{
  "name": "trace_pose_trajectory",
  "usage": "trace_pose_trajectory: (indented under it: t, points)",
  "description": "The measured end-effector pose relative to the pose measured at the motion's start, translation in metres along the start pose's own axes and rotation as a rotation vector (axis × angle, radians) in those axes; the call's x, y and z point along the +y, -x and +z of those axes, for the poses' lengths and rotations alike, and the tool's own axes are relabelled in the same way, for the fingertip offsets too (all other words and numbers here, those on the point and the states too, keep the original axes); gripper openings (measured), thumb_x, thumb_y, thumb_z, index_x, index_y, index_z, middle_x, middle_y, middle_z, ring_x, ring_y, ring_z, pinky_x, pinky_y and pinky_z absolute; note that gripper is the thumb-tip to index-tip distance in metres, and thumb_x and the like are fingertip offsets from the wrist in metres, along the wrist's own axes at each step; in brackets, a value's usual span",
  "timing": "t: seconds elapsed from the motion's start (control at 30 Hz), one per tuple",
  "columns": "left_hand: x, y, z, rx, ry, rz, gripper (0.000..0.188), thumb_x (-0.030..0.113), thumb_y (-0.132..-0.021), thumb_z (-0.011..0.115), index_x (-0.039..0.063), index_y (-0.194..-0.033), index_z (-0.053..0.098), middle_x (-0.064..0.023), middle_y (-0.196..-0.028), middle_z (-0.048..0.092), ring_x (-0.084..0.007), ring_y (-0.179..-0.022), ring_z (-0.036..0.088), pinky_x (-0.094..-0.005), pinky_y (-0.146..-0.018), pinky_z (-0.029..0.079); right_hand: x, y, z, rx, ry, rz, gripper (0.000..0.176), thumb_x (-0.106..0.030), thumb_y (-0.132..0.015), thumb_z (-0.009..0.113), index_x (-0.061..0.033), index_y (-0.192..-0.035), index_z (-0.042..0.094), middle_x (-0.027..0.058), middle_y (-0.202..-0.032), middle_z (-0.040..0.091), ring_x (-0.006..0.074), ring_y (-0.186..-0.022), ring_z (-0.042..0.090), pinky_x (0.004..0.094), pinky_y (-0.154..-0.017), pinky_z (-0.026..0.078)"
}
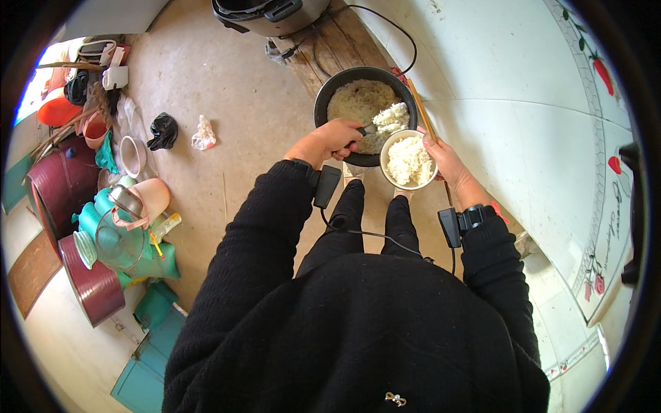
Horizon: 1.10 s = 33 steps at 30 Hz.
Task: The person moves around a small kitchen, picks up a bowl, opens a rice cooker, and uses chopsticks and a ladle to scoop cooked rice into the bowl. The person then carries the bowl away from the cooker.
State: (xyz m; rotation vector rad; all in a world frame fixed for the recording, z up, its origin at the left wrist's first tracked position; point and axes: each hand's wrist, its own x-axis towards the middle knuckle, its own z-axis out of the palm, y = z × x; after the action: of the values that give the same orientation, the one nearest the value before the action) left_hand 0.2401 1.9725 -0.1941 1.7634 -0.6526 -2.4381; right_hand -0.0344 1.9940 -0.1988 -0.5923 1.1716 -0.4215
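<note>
My left hand (334,138) grips the dark handle of a serving spoon (370,128). A heap of cooked white rice (391,117) hides most of the spoon's head, over the right side of a dark inner cooking pot (321,103). More rice (356,99) covers the pot's bottom. In my right hand (448,160) is a small pale bowl (384,168), filled with rice (409,159) and held at the pot's near right rim. A thin wooden stick (421,106) passes behind my right hand; whether the hand touches it cannot be told.
The pot rests at the near end of a wooden bench (343,44), with an electric cooker (304,13) and a black power cord (413,38) farther back. A tiled wall (506,144) borders the right. Leftward are purple tubs (95,289), a green watering can (162,260) and plastic bags (163,130).
</note>
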Motion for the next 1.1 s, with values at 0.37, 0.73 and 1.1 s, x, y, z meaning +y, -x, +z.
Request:
trace_pose_trajectory:
  t: [0.37, 0.73, 1.1]
  points:
    - [-0.009, 0.067, -0.020, 0.057, 0.157, 0.134, 0.048, 0.010, -0.089, 0.047, 0.005, -0.136, 0.040, 0.0008, -0.066, 0.046, -0.0053, -0.043, 0.033, -0.0217, -0.039, 0.024, 0.007, 0.002, -0.012, 0.069, 0.197, -0.036, 0.058, -0.039, -0.094, 0.052, -0.0061, -0.140, 0.039, 0.0049, -0.112, 0.059, 0.0090, -0.094, 0.054, 0.0234, -0.078, 0.045]
    - [-0.012, 0.148, 0.014, 0.252, 0.098, 0.334, 0.050, 0.007, -0.085, 0.049, 0.006, -0.135, 0.044, -0.0040, -0.062, 0.052, -0.0139, -0.043, 0.046, -0.0256, -0.039, 0.035, -0.066, 0.006, 0.059, 0.103, 0.234, -0.177, 0.060, -0.054, -0.091, 0.047, -0.0046, -0.124, 0.053, 0.0027, -0.085, 0.059, 0.0077, -0.066, 0.050, 0.0234, -0.055, 0.041]
    - [-0.079, 0.085, 0.058, 1.177, -1.130, 0.786, 0.066, 0.007, -0.076, 0.056, 0.008, -0.140, 0.037, -0.0095, -0.074, 0.055, -0.0270, -0.050, 0.056, -0.0383, -0.045, 0.047, -0.054, -0.032, 0.084, 0.144, 0.110, -0.134, 0.052, -0.048, -0.093, 0.049, -0.0022, -0.115, 0.058, 0.0022, -0.090, 0.061, 0.0084, -0.080, 0.053, 0.0220, -0.070, 0.044]
